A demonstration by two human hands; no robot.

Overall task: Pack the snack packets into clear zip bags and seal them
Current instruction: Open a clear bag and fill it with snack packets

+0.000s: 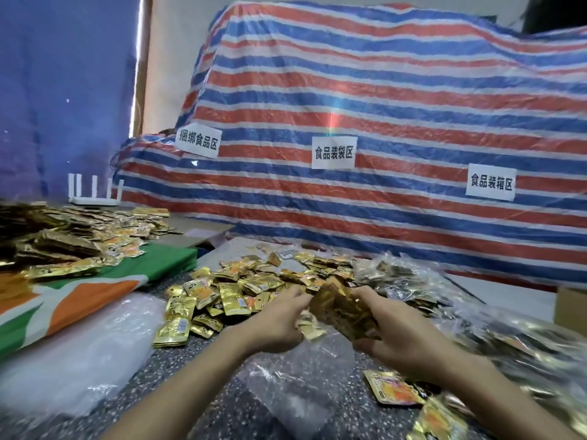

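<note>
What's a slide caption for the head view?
Packing: left hand and right hand hold a bundle of snack packets over a clear bag on the speckled table.

Glossy gold snack packets [251, 284] lie in a loose central heap, with a blurred bunch [343, 312] of them held just above a flat, seemingly empty clear zip bag [286, 389] (filled bags [400, 281] crowd the right).

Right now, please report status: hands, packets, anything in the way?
Right hand grips packet bundle. Left hand on it too, grip blurred. Clear bag lies under hands, nothing blocking.
</note>
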